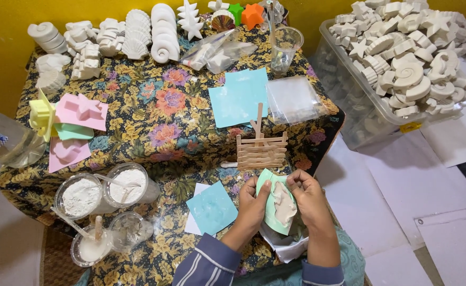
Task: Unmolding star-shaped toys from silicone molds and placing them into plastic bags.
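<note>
Both hands pinch a soft mint-green mould [273, 207] holding a pale plaster cast, the left hand [253, 202] and right hand [308, 196] gripping its opposite edges just over the table's near edge. Beyond stands a small wooden stick rack [261, 150] on the floral tablecloth [153, 114]; a clear plastic bin of white plaster shapes [402, 63] sits beside the table.

left hand [253, 201] and right hand [308, 197] close together, fingers [264, 188] curled, forearms raised
</note>
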